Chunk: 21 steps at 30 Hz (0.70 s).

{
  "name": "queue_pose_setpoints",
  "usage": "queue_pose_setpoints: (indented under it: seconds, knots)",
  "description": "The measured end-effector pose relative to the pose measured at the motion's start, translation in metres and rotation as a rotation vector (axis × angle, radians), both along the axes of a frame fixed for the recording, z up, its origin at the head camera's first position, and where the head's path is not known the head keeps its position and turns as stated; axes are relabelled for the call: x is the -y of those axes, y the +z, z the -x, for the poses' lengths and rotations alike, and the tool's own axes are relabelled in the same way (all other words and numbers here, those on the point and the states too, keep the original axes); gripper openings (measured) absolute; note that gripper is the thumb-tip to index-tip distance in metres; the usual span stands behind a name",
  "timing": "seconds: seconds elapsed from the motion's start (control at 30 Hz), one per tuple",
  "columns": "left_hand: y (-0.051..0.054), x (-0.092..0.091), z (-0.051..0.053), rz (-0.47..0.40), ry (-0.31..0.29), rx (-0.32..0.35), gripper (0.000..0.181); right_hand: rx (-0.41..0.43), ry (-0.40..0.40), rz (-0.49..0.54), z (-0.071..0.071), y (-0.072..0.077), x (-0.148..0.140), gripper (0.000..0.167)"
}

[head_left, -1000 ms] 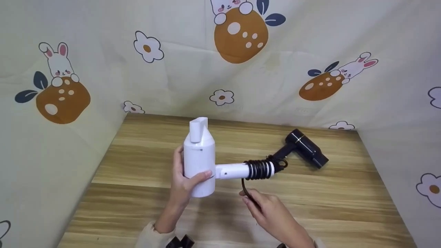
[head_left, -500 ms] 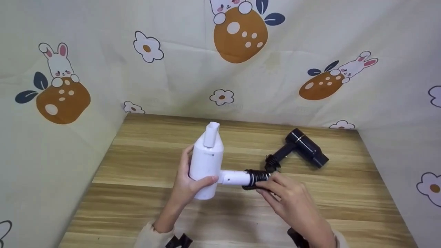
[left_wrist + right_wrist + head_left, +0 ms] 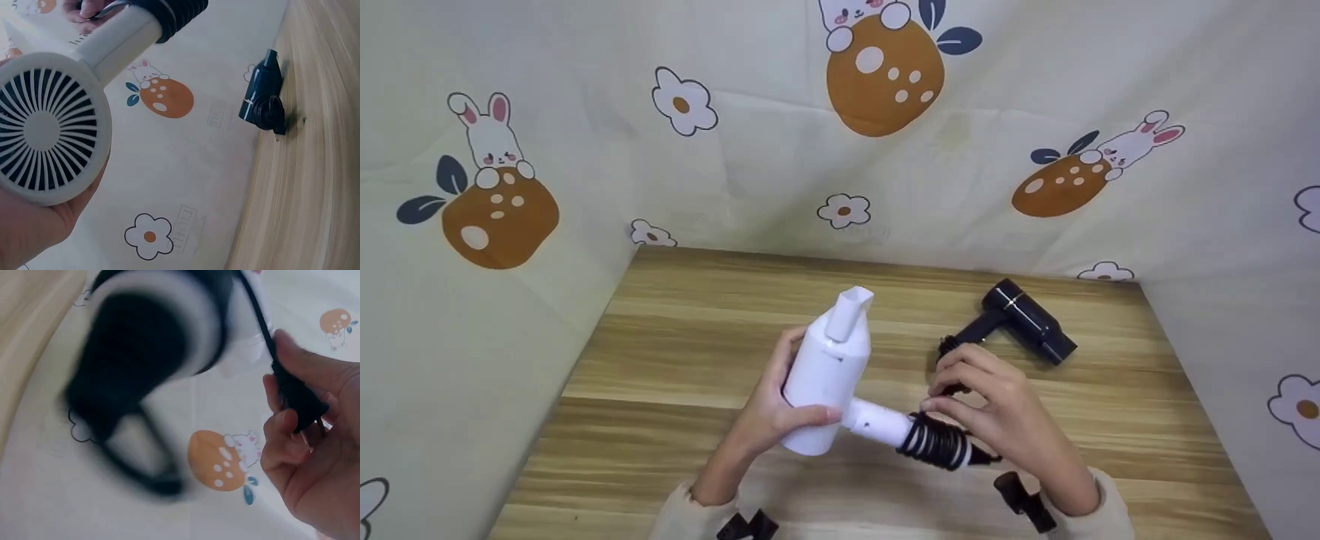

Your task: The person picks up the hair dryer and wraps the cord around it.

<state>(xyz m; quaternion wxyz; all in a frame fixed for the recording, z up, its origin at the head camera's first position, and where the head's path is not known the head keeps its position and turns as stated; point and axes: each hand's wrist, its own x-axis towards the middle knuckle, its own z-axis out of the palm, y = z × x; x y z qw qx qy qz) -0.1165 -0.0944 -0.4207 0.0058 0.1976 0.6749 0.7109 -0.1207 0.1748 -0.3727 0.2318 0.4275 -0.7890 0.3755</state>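
My left hand [image 3: 775,411] grips the barrel of a white hair dryer [image 3: 829,375], thumb across the front. Its nozzle points away from me and leans right, and the slatted rear grille [image 3: 42,129] faces the left wrist view. Black cord [image 3: 936,442] lies in several coils around the handle, which points to the lower right. My right hand [image 3: 997,394] is raised just above the coils. In the right wrist view its thumb and fingers pinch the two-pin plug [image 3: 301,402] at the cord's loose end. The handle's tip is blurred there.
A black hair dryer [image 3: 1030,322] lies on the wooden table [image 3: 660,360] at the back right, its own cord bundled at the handle and partly hidden behind my right hand. Patterned cloth [image 3: 750,165] hangs around the table's back and sides. Black devices sit at both wrists.
The white hair dryer has shifted right and towards me, and its handle has swung down. My right hand has moved from below the handle, past its end, to above it, wrapping the cord.
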Motion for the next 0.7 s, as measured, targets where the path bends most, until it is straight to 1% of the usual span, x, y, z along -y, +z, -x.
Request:
queue_pose_setpoints:
  seconds: [0.1, 0.2, 0.3, 0.33, 0.4, 0.5, 0.53, 0.57, 0.63, 0.7]
  knots:
    - [0.002, 0.003, -0.001, -0.037, -0.06, -0.007, 0.078, 0.133, 0.099, 0.068, 0.006, -0.004, -0.005, 0.026]
    - [0.004, 0.004, -0.001, -0.079, -0.094, -0.005, 0.075, 0.251, 0.176, 0.125, 0.013, -0.011, -0.01, 0.026]
    - [0.006, 0.004, -0.001, -0.12, -0.115, 0.0, 0.074, 0.349, 0.252, 0.17, 0.02, -0.019, -0.01, 0.028]
    - [0.006, 0.004, -0.001, -0.135, -0.12, 0.006, 0.074, 0.397, 0.286, 0.192, 0.021, -0.022, -0.01, 0.028]
    - [0.006, 0.004, -0.002, -0.165, -0.132, 0.018, 0.074, 0.495, 0.328, 0.224, 0.021, -0.026, -0.008, 0.028]
    - [0.006, 0.004, -0.003, -0.214, -0.135, 0.038, 0.074, 0.638, 0.353, 0.267, 0.019, -0.032, -0.004, 0.024]
    - [0.006, 0.004, -0.003, -0.228, -0.134, 0.041, 0.073, 0.659, 0.344, 0.27, 0.018, -0.033, -0.002, 0.022]
    - [0.006, 0.004, -0.003, -0.243, -0.132, 0.042, 0.073, 0.656, 0.329, 0.265, 0.017, -0.035, -0.001, 0.02]
    - [0.005, 0.004, -0.003, -0.266, -0.133, 0.036, 0.072, 0.631, 0.304, 0.256, 0.017, -0.037, 0.002, 0.017]
    - [0.005, 0.003, -0.003, -0.286, -0.13, 0.027, 0.072, 0.58, 0.288, 0.242, 0.016, -0.039, 0.005, 0.015]
